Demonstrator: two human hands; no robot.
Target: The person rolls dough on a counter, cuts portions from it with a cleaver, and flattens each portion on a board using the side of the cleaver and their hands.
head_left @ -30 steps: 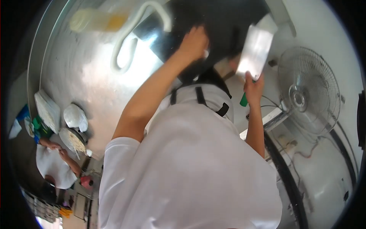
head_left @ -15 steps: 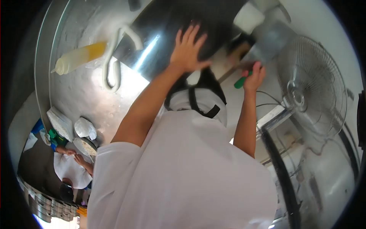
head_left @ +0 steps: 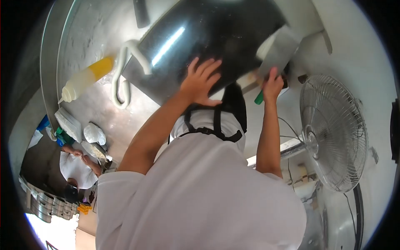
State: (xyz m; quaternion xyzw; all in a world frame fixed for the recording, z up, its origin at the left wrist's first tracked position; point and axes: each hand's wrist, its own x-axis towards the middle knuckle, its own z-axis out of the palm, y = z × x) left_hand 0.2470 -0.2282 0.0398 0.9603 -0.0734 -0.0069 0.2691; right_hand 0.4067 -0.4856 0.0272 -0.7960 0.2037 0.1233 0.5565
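Note:
My left hand (head_left: 201, 81) lies palm down near the front edge of a dark, glossy board (head_left: 216, 37), fingers spread, holding nothing. To the right, my right hand (head_left: 272, 85) grips the green handle of a broad-bladed cleaver (head_left: 280, 50); its metal blade points up and right, beyond the board's right edge. A long white dough-like rope (head_left: 119, 73) lies bent on the metal table (head_left: 98, 50), one end over the board's left corner. Left of it lies a squeeze bottle (head_left: 87, 79) with yellow contents.
A dark bar-like object (head_left: 141, 13) is at the top. At the lower left, a co-worker (head_left: 77, 168) has both hands together near white bags (head_left: 94, 133) and a round container (head_left: 94, 151). A large caged fan (head_left: 333, 133) stands on the right.
My left hand went from bunched fingers to spread ones, then shifted lower in view. The cleaver tilted over to the right. The view has shifted, showing the fan and bottle lower.

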